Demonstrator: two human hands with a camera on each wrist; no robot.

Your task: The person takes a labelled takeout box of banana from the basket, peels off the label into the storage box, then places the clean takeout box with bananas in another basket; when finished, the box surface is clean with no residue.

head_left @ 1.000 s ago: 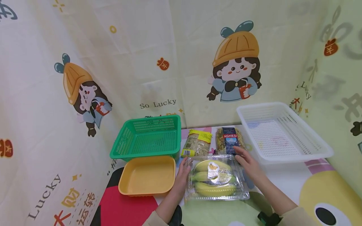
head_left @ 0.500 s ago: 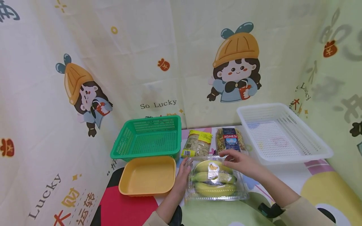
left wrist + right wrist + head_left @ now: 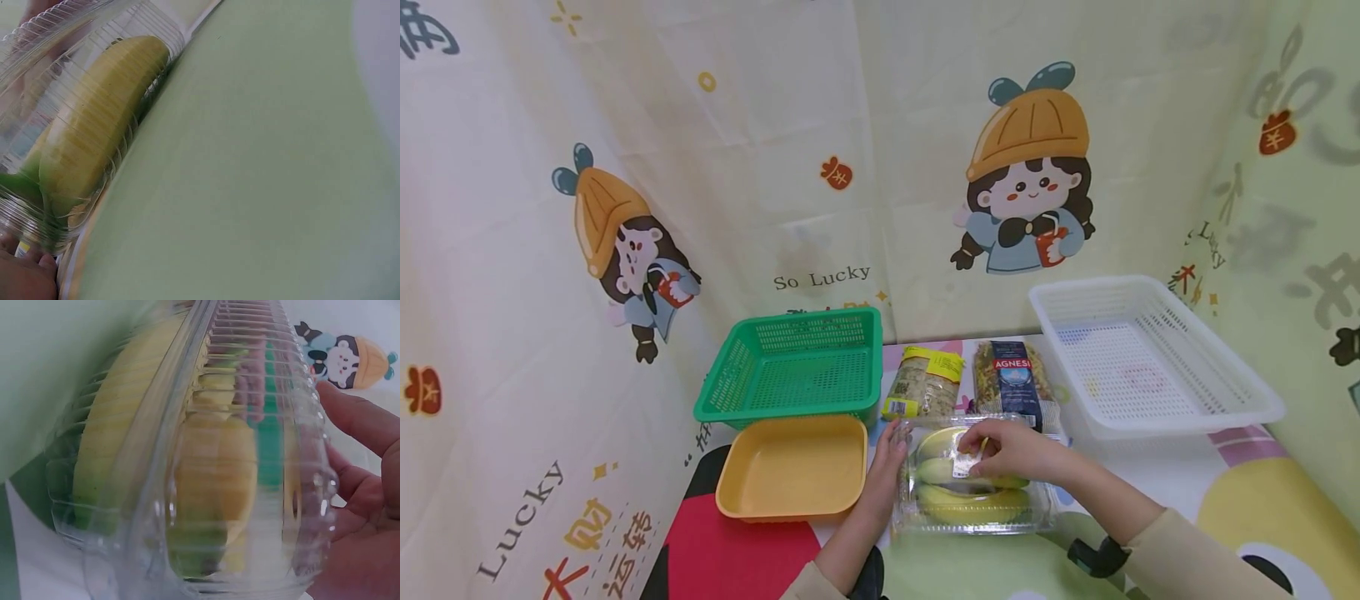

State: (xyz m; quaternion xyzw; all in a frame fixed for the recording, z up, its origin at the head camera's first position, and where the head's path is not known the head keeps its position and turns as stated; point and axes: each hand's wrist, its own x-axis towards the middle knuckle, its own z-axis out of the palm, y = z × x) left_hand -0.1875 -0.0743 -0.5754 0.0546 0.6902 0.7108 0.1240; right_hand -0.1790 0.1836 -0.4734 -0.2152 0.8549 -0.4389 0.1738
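Note:
A clear plastic clamshell box (image 3: pixel 1037 512) of bananas (image 3: pixel 973 506) sits on the table, its lid down. My left hand (image 3: pixel 883 479) rests along the box's left side, fingers extended; a bit of it (image 3: pixel 28 275) shows at the corner of the left wrist view. My right hand (image 3: pixel 1026 450) is over the lid, its fingers bent loosely, the fingertips at the white label (image 3: pixel 962 467) and partly covering it. In the right wrist view the right hand (image 3: pixel 369 487) has thumb and fingers spread beside the lid; whether they pinch the label's edge is hidden.
Behind the box lie a yellow-topped bag (image 3: pixel 925 383) and an AGNESI pasta bag (image 3: pixel 1011 379). A green basket (image 3: pixel 715 400) and a yellow tray (image 3: pixel 730 492) stand at left, a white basket (image 3: pixel 1240 400) at right. A printed curtain (image 3: pixel 880 208) closes off the back.
My right hand has moved left from the box's right back corner to above the lid, reaching the label. My left hand and the box have stayed in place.

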